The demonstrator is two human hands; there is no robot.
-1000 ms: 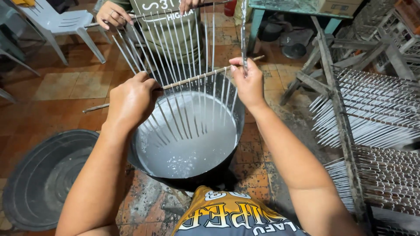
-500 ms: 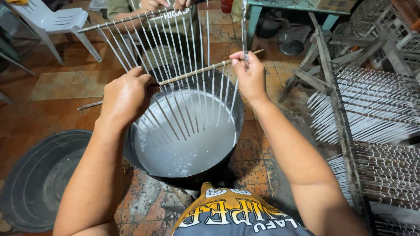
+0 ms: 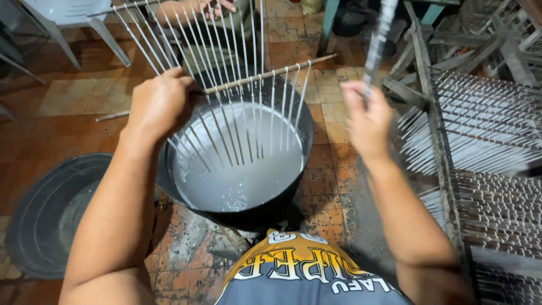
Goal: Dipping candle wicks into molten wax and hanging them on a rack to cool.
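Observation:
My left hand grips a long wooden stick from which a row of thin white candles hangs over a black pot of pale molten wax. My right hand is off the stick, to the right of the pot, and pinches a thin pale rod that points upward and is blurred. Across the pot another person's hand holds a second stick with long white candles slanting down toward the pot.
A round black lid lies on the tiled floor at left. A wooden rack full of white candles stands at right. A white plastic chair is at the back left, a green table leg behind.
My right hand has let go of the stick's right end and swung right with the thin rod. My left hand holds the stick alone. The other person's stick rose.

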